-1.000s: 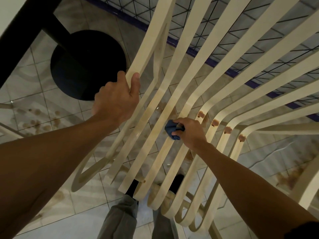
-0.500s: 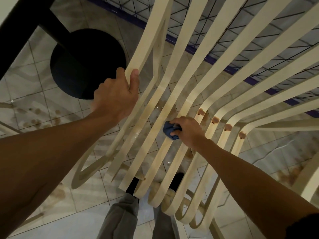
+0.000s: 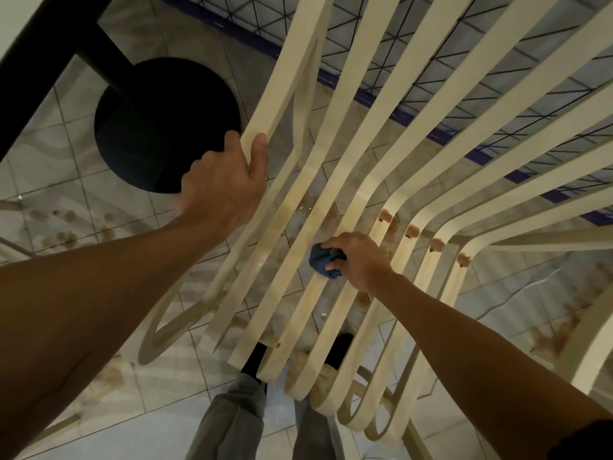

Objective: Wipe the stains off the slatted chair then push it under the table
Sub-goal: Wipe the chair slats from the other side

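A cream slatted chair (image 3: pixel 358 134) fills the middle of the view, seen from above, its bent slats running from top right to bottom centre. My left hand (image 3: pixel 222 190) grips the outermost left slat. My right hand (image 3: pixel 356 260) holds a crumpled dark blue cloth (image 3: pixel 323 260) and presses it on a middle slat of the seat. Several reddish-brown stains (image 3: pixel 413 231) sit at the bends of the slats to the right of that hand. A black table (image 3: pixel 43 58) edge crosses the top left corner.
The table's round black base (image 3: pixel 159 127) stands on the tiled floor (image 3: pixel 66 167) just left of the chair. Brownish marks spot the tiles at the left and right. A blue-edged tiled wall (image 3: pixel 431 61) lies behind the slats. My legs (image 3: pixel 238 416) stand below the seat's front.
My right hand with the cloth has slid slightly along the slat towards me. My left hand keeps the same grip on the left slat; the view has shifted a little.
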A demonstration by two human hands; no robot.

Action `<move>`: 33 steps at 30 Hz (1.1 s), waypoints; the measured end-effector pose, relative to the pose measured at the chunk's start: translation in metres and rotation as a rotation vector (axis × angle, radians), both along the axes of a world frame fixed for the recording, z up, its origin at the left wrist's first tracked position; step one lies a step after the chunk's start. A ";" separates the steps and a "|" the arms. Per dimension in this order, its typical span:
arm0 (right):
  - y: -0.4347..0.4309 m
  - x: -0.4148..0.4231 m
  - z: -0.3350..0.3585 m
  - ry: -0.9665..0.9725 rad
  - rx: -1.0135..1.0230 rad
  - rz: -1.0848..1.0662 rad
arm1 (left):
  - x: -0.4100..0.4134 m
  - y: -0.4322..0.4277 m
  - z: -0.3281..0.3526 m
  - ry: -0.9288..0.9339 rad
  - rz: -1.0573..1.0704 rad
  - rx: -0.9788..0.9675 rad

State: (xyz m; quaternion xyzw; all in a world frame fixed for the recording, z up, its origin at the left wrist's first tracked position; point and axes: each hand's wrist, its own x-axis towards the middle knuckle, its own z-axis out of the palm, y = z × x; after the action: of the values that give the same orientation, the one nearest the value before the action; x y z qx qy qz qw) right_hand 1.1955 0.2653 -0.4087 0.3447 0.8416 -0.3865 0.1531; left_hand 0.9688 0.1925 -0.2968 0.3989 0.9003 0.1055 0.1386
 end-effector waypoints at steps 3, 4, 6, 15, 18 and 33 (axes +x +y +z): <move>0.005 0.000 -0.002 0.009 0.048 -0.051 | 0.000 0.000 0.001 -0.005 0.005 0.001; 0.005 0.000 -0.003 0.024 0.066 -0.107 | 0.000 0.000 0.001 -0.006 0.001 0.009; 0.002 0.000 -0.001 0.060 0.078 -0.220 | 0.000 0.000 0.001 -0.006 -0.009 0.031; -0.017 0.004 0.007 0.015 -0.010 -0.073 | 0.000 -0.001 0.002 -0.013 -0.011 0.050; -0.001 -0.002 0.004 -0.034 0.004 0.000 | 0.001 -0.001 0.002 -0.001 -0.006 0.034; -0.024 0.005 0.009 -0.006 -0.062 -0.165 | 0.000 -0.002 0.000 -0.002 -0.014 0.063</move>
State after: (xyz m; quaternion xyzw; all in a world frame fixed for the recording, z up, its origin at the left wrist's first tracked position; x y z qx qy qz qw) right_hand 1.2008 0.2417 -0.4001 0.4093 0.7975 -0.4226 0.1338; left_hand 0.9688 0.1901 -0.2965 0.4092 0.8936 0.1334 0.1277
